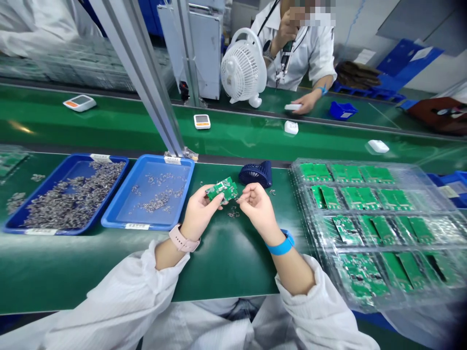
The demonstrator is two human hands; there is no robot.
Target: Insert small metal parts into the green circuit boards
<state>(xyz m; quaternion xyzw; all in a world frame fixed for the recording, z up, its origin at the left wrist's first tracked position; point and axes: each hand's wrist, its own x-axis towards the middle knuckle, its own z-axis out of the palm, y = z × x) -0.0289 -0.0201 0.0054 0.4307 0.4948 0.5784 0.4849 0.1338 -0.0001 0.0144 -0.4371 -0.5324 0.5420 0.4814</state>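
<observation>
**Left hand [197, 210] holding a green circuit board [224, 189], right hand [258, 210] close by its edge**

Left hand is gripping the board by its left part, thumb lying over the face. Right hand is curling its fingers toward the thumb just beside the board's right edge; whether the tips are touching it, or closing on some small part, I cannot tell.

Handling, my judgement: this is looking like fine fingertip work. Doing it well is probably asking for a firm left grip that isn't flexing the board, a thumb pressing clear of the components, and right fingertips lining up before pushing gently.

Position: the board is sitting between the two hands, raised over the desk [222, 262], left of the right fingertips. Loose metal parts [233, 213] are lying just below; a dark blue fan [255, 174] is standing beyond.
</observation>
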